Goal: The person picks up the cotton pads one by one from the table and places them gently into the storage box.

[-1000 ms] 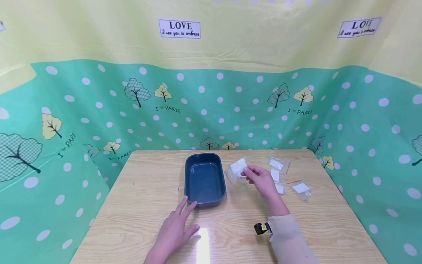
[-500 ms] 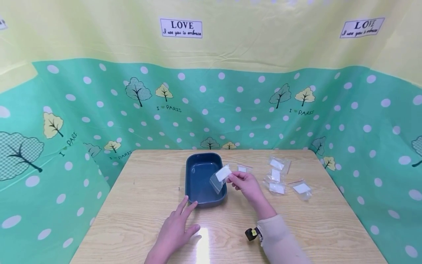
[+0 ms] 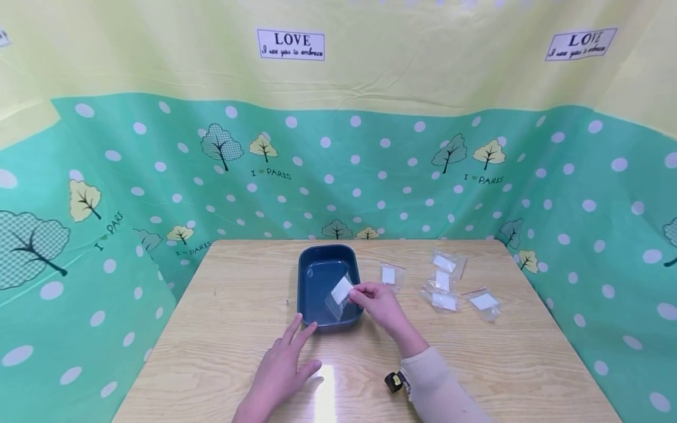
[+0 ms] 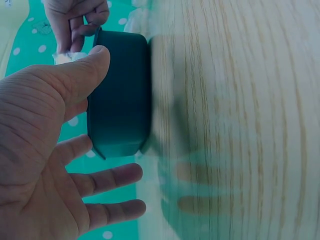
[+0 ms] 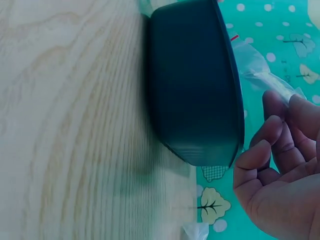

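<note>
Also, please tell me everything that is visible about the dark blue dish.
The dark blue dish is a deep, glossy rectangle with rounded corners, a thin rim and walls narrowing toward the base; it looks like ceramic or plastic. It stands upright on the wooden table, long sides running away from the person. The left hand touches its near-left corner. The right hand holds a clear bag over it; whether these touch it is unclear.
</note>
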{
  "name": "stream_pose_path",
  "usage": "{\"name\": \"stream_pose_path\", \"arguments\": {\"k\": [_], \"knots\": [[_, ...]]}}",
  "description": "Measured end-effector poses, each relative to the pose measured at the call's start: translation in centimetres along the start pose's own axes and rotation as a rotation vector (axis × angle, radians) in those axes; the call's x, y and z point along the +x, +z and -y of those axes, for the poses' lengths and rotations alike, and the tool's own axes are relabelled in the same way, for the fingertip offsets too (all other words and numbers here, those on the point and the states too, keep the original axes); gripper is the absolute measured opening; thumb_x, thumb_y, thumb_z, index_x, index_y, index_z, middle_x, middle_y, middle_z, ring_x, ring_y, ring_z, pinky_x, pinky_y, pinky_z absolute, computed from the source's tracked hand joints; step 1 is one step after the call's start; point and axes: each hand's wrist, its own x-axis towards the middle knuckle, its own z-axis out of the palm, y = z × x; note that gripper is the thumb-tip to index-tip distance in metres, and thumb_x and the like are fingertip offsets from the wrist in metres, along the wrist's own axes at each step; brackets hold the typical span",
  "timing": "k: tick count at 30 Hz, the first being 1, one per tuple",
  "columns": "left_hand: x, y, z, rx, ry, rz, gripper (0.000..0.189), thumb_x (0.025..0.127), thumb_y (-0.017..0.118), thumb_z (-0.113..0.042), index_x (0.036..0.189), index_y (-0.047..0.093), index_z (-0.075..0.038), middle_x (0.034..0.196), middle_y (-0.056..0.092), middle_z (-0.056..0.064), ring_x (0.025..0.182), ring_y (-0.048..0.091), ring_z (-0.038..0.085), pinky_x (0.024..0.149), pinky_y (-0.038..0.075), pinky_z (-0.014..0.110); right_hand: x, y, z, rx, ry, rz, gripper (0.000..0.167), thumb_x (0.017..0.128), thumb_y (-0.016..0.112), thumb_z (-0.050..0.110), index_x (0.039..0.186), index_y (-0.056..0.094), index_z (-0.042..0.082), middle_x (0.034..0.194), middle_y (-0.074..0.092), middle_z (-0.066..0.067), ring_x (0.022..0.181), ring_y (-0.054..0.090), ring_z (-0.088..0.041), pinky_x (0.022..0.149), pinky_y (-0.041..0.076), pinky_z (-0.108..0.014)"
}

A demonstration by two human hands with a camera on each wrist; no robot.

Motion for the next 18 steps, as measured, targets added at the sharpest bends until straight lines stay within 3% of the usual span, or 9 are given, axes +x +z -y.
{"name": "stream_pose_path", "arguments": {"k": [4,11,18], "knots": [[0.1,0.1,0.1,-0.001,-0.005,0.009,0.076,0.091,0.084,-0.043,0.158,0.053,-0.028,0.174,0.036,0.013,0.122,0.066,0.055,0.089,0.059,0.072,-0.2,0.5,0.0,-0.056,-0.026,0.019,0.019,0.105,0.07,0.025,0.109,0.081,0.009,0.1,0.081,-0.006,0.097,0.071,-0.014,0.095,0.064,-0.037],[0.0,0.1,0.1,-0.004,-0.006,0.012,0.075,0.091,0.084,-0.043,0.158,0.053,-0.029,0.174,0.036,0.012,0.123,0.065,0.058,0.091,0.058,0.074,-0.1,1.0,-0.3,-0.215,-0.06,0.001,0.017,0.105,0.071,0.029,0.11,0.081,0.016,0.101,0.08,-0.001,0.091,0.068,-0.014,0.085,0.063,-0.033],[0.0,-0.1,-0.1,-0.012,-0.01,0.018,0.075,0.091,0.084,-0.042,0.158,0.052,-0.03,0.175,0.035,0.012,0.126,0.061,0.064,0.094,0.054,0.079,-0.2,1.4,-0.2,-0.29,-0.087,-0.013,0.016,0.105,0.071,0.026,0.11,0.082,0.017,0.104,0.081,-0.001,0.092,0.067,-0.012,0.085,0.064,-0.034]]}}
